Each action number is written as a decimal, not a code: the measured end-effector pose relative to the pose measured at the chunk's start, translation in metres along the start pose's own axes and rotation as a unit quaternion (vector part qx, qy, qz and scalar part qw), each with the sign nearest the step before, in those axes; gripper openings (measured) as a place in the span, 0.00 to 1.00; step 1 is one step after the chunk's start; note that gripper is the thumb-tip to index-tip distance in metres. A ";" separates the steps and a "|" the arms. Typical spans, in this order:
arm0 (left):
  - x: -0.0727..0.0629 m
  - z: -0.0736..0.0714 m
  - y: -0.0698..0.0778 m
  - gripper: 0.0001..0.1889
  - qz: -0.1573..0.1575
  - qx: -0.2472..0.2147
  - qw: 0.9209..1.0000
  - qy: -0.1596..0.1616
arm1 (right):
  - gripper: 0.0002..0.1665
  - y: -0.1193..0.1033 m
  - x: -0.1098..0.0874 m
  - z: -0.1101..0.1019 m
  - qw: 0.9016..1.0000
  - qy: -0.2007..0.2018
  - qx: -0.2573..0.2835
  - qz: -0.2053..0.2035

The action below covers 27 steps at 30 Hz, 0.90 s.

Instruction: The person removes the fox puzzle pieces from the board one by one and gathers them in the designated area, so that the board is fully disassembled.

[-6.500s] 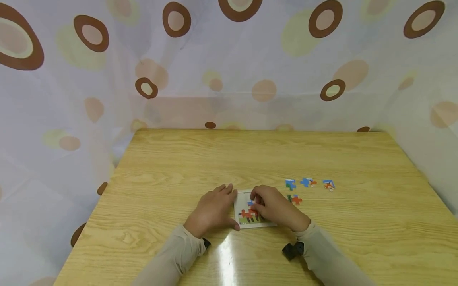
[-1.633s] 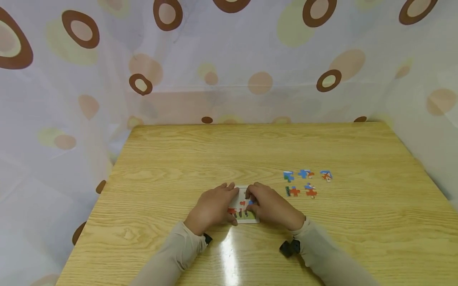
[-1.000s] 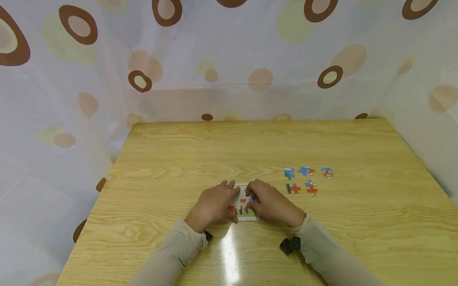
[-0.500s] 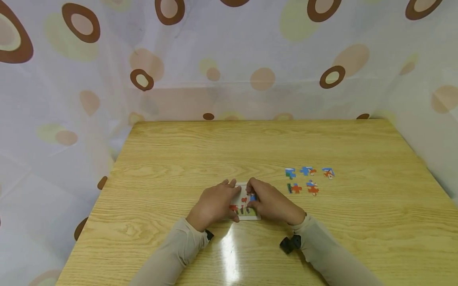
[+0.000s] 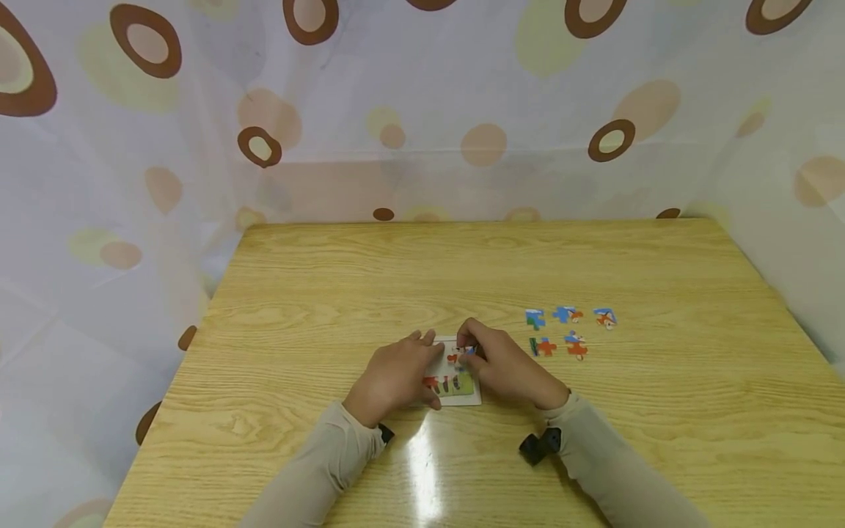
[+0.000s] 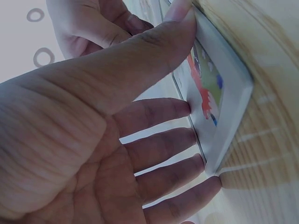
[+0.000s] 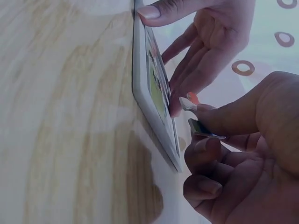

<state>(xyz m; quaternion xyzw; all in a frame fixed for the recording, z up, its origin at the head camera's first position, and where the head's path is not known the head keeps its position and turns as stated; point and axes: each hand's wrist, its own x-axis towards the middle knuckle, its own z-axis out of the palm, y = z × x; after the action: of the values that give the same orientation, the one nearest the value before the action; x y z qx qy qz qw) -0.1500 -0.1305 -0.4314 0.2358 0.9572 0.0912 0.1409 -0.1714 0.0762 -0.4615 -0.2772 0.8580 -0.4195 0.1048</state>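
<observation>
Spotted sheet (image 5: 422, 95) behind wooden table (image 5: 356, 282); right hand (image 5: 510, 364) pinches puzzle piece (image 5: 453, 358), left hand (image 5: 394, 375) spread.

Left sleeve (image 5: 310, 469): long, plain, light beige cloth, creased along the forearm. Left cuff (image 5: 350, 424): same cloth, ending at the wrist, softly puckered. Left wrist camera (image 5: 386, 434): black, angular, inner side of the wrist, largely hidden by the cuff. Right sleeve (image 5: 623, 469): long, matching beige, lightly wrinkled. Right cuff (image 5: 561, 416): gathered at the wrist. Right wrist camera (image 5: 531, 449): black, blocky, two adjoining parts, jutting from the inner side; finer detail too small to tell.
</observation>
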 end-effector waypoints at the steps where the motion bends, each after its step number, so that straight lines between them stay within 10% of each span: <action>1: 0.000 0.000 0.000 0.47 0.000 0.000 1.000 -0.001 | 0.06 0.000 0.000 -0.001 1.000 0.000 0.002 -0.001; 13: 0.000 -0.001 0.001 0.46 0.005 -0.003 1.000 0.002 | 0.07 0.016 -0.022 -0.030 0.999 0.037 -0.004 0.001; 27: -0.002 -0.002 0.000 0.47 0.010 -0.011 1.000 -0.003 | 0.05 0.063 -0.095 -0.094 0.988 0.133 -0.060 0.055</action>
<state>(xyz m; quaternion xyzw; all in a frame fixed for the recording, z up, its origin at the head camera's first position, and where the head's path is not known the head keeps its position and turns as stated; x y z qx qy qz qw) -0.1489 -0.1315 -0.4292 0.2436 0.9535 0.1023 0.1453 -0.1567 0.2232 -0.4570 -0.1774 0.9016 -0.3945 -0.0045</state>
